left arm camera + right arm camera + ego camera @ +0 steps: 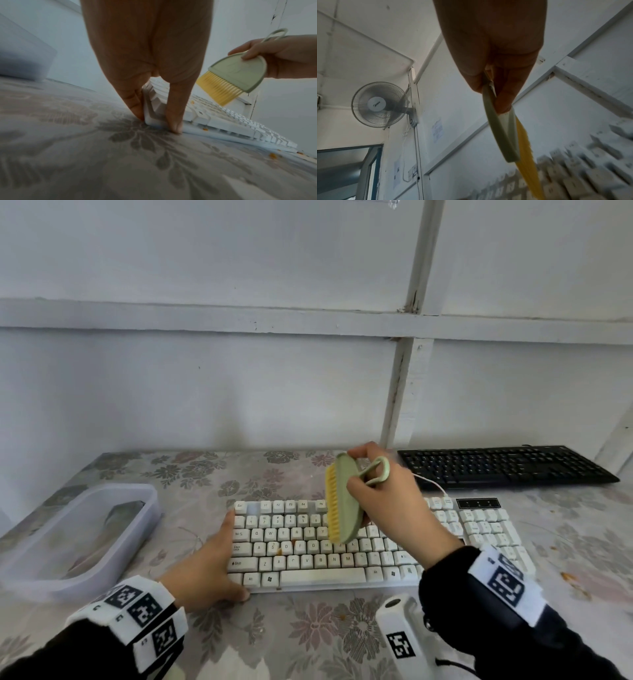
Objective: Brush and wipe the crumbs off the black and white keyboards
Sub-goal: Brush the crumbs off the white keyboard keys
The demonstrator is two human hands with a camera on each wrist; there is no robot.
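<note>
The white keyboard (pixel 342 553) lies in the middle of the flowered table, with orange crumbs (pixel 279 550) among its keys. My left hand (pixel 222 556) braces its left front corner: straight fingers along the left side, thumb against the front edge (pixel 173 125). My right hand (pixel 373 491) grips a green brush (pixel 346 501) with yellow bristles (pixel 217 89) by its looped handle. The brush hangs tilted just above the middle keys, bristles facing left. The black keyboard (pixel 507 465) lies at the back right, untouched. In the right wrist view the brush (pixel 498 128) hangs over blurred white keys (pixel 590 175).
A clear plastic tub (pixel 150 508) with something grey inside stands at the left. More crumbs (pixel 568 577) lie on the table right of the white keyboard. A white tagged device (pixel 400 635) with a cable sits at the front edge. The wall is close behind.
</note>
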